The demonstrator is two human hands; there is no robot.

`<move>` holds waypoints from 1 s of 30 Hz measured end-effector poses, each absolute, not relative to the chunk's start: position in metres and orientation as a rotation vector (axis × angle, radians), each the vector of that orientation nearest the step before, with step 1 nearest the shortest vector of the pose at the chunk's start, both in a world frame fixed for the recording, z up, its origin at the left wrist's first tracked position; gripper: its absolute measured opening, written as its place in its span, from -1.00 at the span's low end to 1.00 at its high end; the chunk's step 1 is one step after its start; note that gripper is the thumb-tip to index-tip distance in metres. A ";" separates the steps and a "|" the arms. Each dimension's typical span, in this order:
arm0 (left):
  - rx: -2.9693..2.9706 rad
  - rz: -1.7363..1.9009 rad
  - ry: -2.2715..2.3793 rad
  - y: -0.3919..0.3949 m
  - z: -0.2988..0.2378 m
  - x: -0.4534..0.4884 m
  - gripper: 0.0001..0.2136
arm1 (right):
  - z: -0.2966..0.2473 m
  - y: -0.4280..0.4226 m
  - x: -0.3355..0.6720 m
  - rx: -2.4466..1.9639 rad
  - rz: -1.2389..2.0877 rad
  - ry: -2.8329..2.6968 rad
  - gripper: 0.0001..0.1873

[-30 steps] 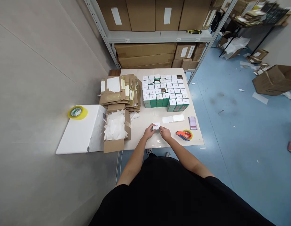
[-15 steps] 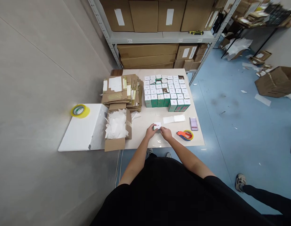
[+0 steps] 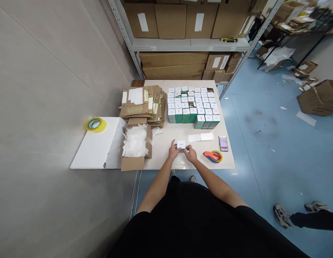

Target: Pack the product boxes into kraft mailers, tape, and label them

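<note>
Both my hands hold one small white-topped green box (image 3: 181, 144) just above the near part of the beige table (image 3: 166, 143). My left hand (image 3: 173, 151) grips its left side with curled fingers. On the box's right side, my right hand (image 3: 191, 154) closes around it. Behind it stands a tight block of several identical green and white boxes (image 3: 192, 106). A white strip of labels (image 3: 201, 137) lies between that block and my hands.
A tape dispenser (image 3: 213, 156) and a small pink stack (image 3: 223, 143) lie right of my hands. Flattened cardboard (image 3: 143, 104), an open carton of white bags (image 3: 135, 144) and a white board (image 3: 98, 148) with a yellow tape roll (image 3: 95, 124) sit left. Another person's feet (image 3: 298, 214) stand at right.
My hands stay on the small box with only slight shifts of the fingers. Another person's feet have walked into view at the lower right. The camera has tilted slightly.
</note>
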State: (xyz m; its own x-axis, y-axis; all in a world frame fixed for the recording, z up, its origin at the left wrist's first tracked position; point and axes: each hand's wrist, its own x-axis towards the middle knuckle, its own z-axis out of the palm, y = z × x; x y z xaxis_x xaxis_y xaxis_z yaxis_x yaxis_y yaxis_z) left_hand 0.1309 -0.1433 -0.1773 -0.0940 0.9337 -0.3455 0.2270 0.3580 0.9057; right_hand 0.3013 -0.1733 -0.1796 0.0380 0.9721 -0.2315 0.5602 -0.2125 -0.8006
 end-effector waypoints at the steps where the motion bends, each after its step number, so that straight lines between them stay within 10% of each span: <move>1: 1.047 0.845 1.601 -0.144 -0.177 0.132 -0.34 | -0.182 -0.170 0.301 -1.800 1.147 -1.396 -0.65; 10: 0.990 0.847 1.493 -0.122 -0.163 0.117 -0.61 | -0.183 -0.132 0.294 -1.622 1.456 -0.847 -0.47; 30: 1.003 0.968 1.727 -0.032 -0.165 0.026 -0.55 | -0.186 -0.021 0.172 -1.663 1.450 -1.086 -0.54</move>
